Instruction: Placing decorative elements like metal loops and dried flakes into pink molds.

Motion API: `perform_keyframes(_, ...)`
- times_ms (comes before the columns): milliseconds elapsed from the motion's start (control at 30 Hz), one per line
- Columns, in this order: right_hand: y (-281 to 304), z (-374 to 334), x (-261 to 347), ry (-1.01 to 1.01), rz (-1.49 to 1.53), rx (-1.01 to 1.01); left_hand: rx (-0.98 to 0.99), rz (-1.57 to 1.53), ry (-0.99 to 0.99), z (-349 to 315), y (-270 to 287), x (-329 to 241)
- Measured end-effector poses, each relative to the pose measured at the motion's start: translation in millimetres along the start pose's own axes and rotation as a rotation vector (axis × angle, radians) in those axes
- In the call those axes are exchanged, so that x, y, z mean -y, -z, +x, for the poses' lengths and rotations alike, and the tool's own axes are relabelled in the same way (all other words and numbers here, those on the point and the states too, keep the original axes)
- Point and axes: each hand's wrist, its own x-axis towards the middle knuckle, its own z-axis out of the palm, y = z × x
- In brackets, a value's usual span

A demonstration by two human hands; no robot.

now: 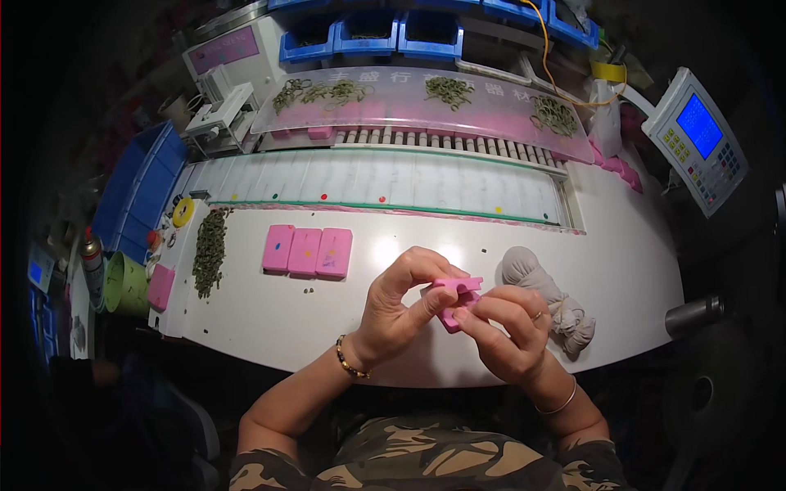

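A pink rubber mould [470, 283], split partway open along one side, is held between both hands over the front of the white table. My left hand [395, 304] is closed round its left side, with the thumb pressed against its front. The fingers of my right hand [514, 329] grip its right lower part at the gap. What lies inside the mould is too small to make out. Left of my hands, several pink blocks [306, 250] with small coloured marks lie in a row. A heap of small dark green pieces [210, 254] sits farther left.
A grey-white cloth bundle [540, 290] lies right of my hands. Behind runs a long white panel [352, 180], below a clear shelf [393, 98] holding green piles. A control panel [696, 135] stands far right. A green bin [127, 282] and blue crate [139, 192] are left.
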Motion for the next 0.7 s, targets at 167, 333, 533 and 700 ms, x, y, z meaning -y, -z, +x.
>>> perform_keyframes(167,-3.8,3.6,-3.3,-0.342,0.222,0.014,-0.036,0.033,0.03,-4.2,-9.5,-3.2)
perform_keyframes(333,-7.6,4.2,-10.6,-0.713,0.656,0.04,-0.127,0.179,0.121,-13.8,-19.8,0.6)
perform_keyframes(533,-6.8,-1.5,-21.1,-1.039,1.277,0.091,-0.084,0.173,0.174,-13.4,-19.9,-10.2)
perform_keyframes(700,-5.5,1.0,-18.2,-0.94,1.063,0.081,-0.07,0.354,0.09,-8.7,-12.9,-15.3)
